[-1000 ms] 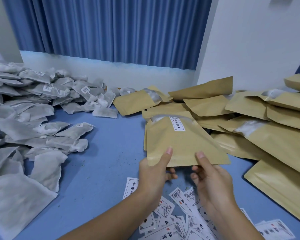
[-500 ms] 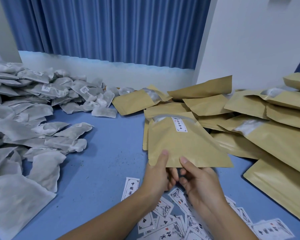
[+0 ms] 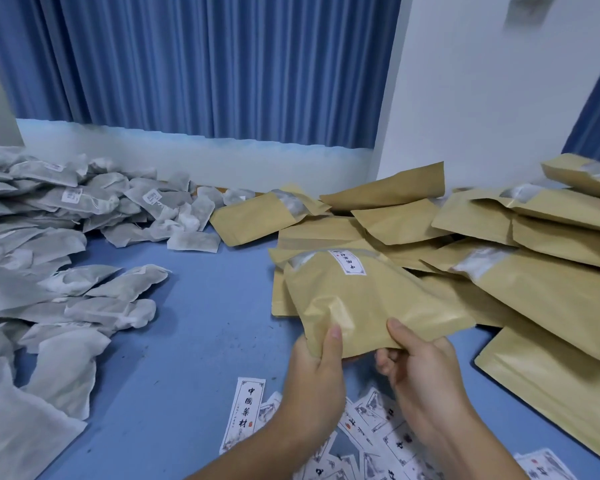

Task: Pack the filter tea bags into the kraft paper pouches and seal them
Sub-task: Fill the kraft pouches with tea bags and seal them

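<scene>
The pouches (image 3: 378,299) were kraft tan, the tea bags (image 3: 66,237) grey-white at nine o'clock, the table (image 3: 205,323) blue, and the curtain (image 3: 205,64) blue, vertically pleated.

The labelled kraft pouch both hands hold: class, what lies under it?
A second pouch pokes out left beneath the labelled kraft pouch, on the blue table. The left hand and right hand pinch its near edge, fingers underneath. The rest below is covered.

Soft, even, bluish light, faint shadows; wide-angle bending at edges, corners perhaps slightly blurred.
</scene>
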The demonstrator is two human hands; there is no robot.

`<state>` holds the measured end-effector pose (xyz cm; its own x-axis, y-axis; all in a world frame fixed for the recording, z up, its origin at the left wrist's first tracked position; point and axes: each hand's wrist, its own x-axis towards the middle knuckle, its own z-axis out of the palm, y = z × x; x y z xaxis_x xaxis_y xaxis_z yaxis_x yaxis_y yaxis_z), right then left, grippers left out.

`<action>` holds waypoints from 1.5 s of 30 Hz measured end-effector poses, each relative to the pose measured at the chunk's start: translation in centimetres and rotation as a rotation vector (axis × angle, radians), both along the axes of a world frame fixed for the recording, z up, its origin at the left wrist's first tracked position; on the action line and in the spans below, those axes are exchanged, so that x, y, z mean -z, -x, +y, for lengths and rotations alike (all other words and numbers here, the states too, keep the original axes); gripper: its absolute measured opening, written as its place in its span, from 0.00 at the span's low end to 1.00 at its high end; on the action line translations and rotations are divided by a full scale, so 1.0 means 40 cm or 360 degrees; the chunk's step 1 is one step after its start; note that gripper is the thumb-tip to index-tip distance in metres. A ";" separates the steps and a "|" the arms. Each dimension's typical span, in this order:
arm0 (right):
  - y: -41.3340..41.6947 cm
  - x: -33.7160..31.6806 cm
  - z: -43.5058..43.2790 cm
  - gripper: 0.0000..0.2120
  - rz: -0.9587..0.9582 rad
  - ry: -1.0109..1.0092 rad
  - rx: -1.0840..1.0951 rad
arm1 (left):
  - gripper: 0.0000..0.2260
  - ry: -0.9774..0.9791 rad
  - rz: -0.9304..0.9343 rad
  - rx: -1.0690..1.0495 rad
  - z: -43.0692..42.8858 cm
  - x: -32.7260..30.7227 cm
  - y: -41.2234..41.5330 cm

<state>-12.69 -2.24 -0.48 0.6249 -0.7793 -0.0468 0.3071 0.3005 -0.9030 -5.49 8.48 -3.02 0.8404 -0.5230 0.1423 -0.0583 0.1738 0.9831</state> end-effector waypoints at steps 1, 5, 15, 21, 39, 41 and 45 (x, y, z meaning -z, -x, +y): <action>0.003 -0.009 -0.007 0.07 -0.0026 0.0037 0.0006 | 0.12 0.0017 -0.0063 0.0025 -0.003 -0.009 0.001; 0.010 -0.079 -0.058 0.07 -0.0165 0.0144 0.0032 | 0.15 0.0156 -0.0326 0.0045 -0.057 -0.079 -0.024; -0.142 -0.240 -0.455 0.03 -0.0664 -0.0191 0.0510 | 0.23 0.0004 -0.0265 0.0350 -0.514 -0.322 -0.268; -0.219 -0.118 -0.485 0.13 0.0000 0.0333 0.0239 | 0.15 -0.0608 -0.1011 0.0001 -0.552 -0.182 -0.367; -0.252 0.013 -0.237 0.43 0.1378 0.2750 -0.0748 | 0.31 -0.1746 -0.2352 0.0822 -0.082 -0.089 -0.462; -0.257 0.008 -0.210 0.47 0.1410 0.2843 -0.0864 | 0.26 -0.1825 -0.2439 0.0782 -0.069 -0.090 -0.449; -0.265 0.002 -0.168 0.35 0.1536 0.2994 -0.0848 | 0.16 -0.1881 -0.2816 0.0645 -0.056 -0.067 -0.401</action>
<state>-2.09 -8.98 -0.56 0.9963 -0.0851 0.0071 -0.0854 -0.9947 0.0573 10.56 6.25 -0.35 0.0832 -0.9965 0.0016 -0.9099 -0.0766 -0.4077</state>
